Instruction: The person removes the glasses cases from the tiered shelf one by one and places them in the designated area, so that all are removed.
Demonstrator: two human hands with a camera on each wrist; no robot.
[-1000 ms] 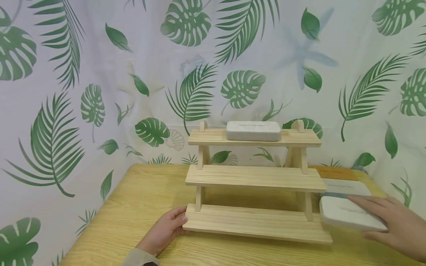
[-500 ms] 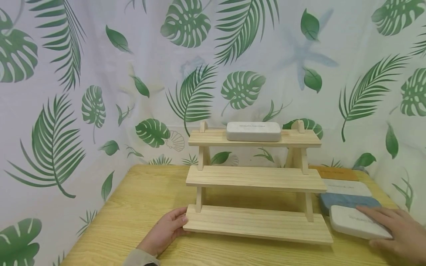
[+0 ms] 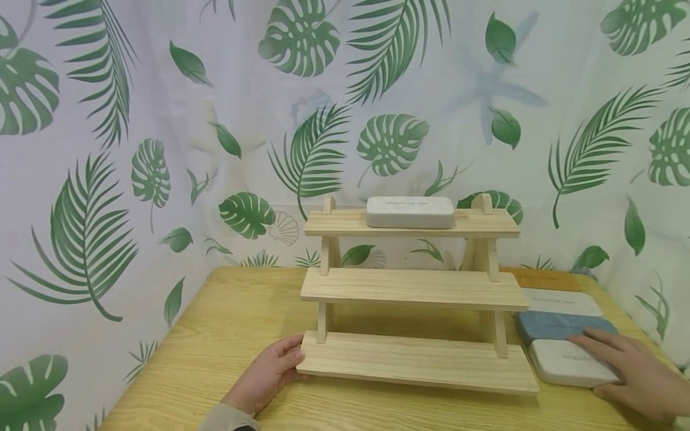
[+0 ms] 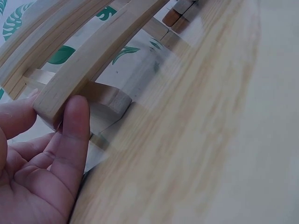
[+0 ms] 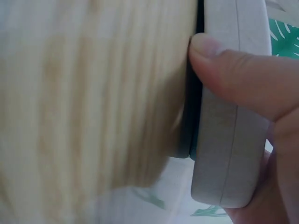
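A three-tier wooden display stand (image 3: 415,286) stands on the table. My left hand (image 3: 272,372) pinches the left end of its bottom shelf; in the left wrist view the thumb and fingers grip the shelf board (image 4: 77,77) from either side. To the right of the stand, my right hand (image 3: 633,374) holds an off-white glasses case (image 3: 571,362) by its right end. The right wrist view has the thumb along one side of that case (image 5: 229,149), fingers partly hidden behind. Just behind it lies a blue glasses case (image 3: 560,326). Another white glasses case (image 3: 411,212) sits on the top shelf.
Behind the blue case lie a white case (image 3: 563,302) and an orange case (image 3: 541,279), in a row along the stand's right side and partly hidden by it. A leaf-printed curtain (image 3: 242,149) hangs behind the wood-grain table (image 3: 237,311).
My right hand has lowered the off-white case to the right of the stand, in front of the blue case, and straightened it. The blue case shows more fully. My left hand has stayed put.
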